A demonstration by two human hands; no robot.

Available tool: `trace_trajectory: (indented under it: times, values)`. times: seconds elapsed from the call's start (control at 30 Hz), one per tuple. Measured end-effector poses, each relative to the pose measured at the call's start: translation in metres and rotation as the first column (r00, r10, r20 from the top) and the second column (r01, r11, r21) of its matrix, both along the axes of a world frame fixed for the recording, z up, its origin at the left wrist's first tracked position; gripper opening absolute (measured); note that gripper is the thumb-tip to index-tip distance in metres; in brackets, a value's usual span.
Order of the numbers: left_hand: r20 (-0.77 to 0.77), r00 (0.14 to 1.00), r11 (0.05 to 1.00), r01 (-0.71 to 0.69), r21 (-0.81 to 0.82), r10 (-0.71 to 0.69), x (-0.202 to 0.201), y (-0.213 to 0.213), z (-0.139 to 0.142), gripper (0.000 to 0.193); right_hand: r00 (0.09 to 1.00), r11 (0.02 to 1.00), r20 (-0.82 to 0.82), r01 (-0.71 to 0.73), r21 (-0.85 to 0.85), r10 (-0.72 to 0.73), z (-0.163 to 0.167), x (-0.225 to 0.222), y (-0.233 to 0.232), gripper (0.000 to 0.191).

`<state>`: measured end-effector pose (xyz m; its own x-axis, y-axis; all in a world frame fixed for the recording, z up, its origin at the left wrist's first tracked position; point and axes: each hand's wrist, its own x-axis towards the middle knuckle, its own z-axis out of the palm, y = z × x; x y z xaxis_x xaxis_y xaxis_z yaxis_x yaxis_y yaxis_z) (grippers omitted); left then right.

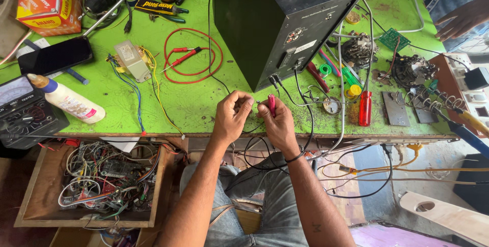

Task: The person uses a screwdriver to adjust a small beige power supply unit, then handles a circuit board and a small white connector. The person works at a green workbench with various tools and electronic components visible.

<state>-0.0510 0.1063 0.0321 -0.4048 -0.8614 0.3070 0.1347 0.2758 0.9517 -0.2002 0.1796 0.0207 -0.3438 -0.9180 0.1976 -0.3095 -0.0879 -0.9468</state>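
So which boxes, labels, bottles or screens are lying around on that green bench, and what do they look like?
Cardboard box: far left corner, orange, red and yellow.
Phone: left side, flat black slab, screen dark.
Glue bottle: lying near the left edge, white with a blue neck and pinkish label.
Analog meter: left edge, black case, pale dial.
Speaker cabinet: centre, black, small white labels on its back.

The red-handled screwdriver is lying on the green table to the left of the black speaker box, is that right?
Not quite. The head view shows the red-handled screwdriver lying on the green table, but to the right of the black speaker box, not the left.
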Motion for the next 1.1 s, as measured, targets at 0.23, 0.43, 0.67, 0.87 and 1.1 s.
trace_trajectory:
  times: [0.23,0.43,0.67,0.87,1.1]
  values:
    - [0.062,0.998,0.999,0.015,-0.030,-0.013,0.001,0.001,0.007,0.020,1.000,1.000,-0.004,-0.003,-0.003,0.003,0.002,0.000,0.001,0.030]
    - [0.119,0.993,0.995,0.035,-0.095,-0.023,0.002,0.001,0.015,0.017,1.000,1.000,-0.007,-0.018,-0.005,0.018,0.003,-0.001,0.001,0.030]
    - [0.120,0.991,0.997,0.062,-0.036,-0.058,0.001,-0.001,0.014,0.014,1.000,1.000,-0.003,-0.012,-0.022,0.012,-0.001,-0.003,0.000,0.030]
    - [0.097,0.992,0.997,0.079,0.001,-0.079,0.003,0.000,0.014,0.021,1.000,1.000,0.000,-0.011,-0.004,0.011,-0.005,-0.007,0.000,0.032]
    - [0.117,0.987,0.994,0.110,-0.021,-0.106,0.003,-0.002,0.007,0.018,0.997,0.996,0.019,-0.077,-0.039,0.077,-0.009,-0.006,0.003,0.028]
